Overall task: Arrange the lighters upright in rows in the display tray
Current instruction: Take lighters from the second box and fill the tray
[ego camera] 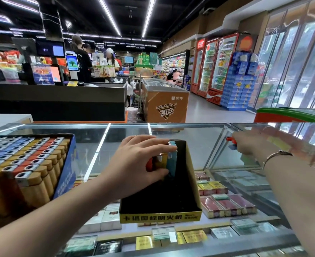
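A yellow and black cardboard display tray (193, 184) stands on the glass counter, its near half dark and bare. At its far end a small group of upright lighters (168, 161), red, yellow and light blue, leans against the back wall. My left hand (140, 164) curls over them, fingers on top and thumb in front, holding them together. Out to the right my right hand (245, 145), blurred, grips loose lighters (231, 142), one red and one blue, above the counter. A bracelet sits on that wrist.
A blue box (66, 171) packed with several rows of upright lighters stands at the left of the glass counter (204, 138). Cigarette packs (227, 203) lie under the glass. Beyond the counter are a checkout desk, freezers, drink fridges and people.
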`<state>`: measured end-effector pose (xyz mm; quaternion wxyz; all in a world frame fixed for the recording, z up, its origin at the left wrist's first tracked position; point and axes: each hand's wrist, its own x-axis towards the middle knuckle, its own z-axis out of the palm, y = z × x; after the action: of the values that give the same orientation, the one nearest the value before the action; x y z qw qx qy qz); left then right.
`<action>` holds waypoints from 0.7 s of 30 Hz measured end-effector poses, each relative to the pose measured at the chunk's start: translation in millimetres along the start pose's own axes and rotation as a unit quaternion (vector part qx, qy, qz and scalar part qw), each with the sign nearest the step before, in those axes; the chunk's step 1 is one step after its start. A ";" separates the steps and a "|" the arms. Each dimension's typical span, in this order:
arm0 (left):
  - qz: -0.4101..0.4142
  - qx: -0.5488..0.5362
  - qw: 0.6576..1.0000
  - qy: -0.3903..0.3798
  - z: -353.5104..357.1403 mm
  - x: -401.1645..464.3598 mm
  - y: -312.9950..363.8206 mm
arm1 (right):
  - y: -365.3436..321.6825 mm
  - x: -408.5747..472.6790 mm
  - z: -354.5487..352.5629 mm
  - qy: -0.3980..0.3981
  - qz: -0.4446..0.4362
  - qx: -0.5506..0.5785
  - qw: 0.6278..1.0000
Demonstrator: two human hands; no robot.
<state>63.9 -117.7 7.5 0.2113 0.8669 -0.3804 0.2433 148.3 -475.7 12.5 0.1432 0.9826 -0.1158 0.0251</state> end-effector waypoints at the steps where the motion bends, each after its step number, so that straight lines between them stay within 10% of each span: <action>1: 0.001 0.002 1.000 -0.001 0.0 0.2 -0.5 | -0.6 0.3 -2.6 -0.017 -0.004 0.002 1.000; 21: 0.008 0.005 1.000 0.008 -0.9 0.1 -0.6 | -15.7 9.3 -1.1 0.040 0.018 0.106 0.993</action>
<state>64.1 -116.9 8.2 0.2085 0.8630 -0.3841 0.2535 161.0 -462.9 10.0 0.0418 0.9882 -0.1243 0.0792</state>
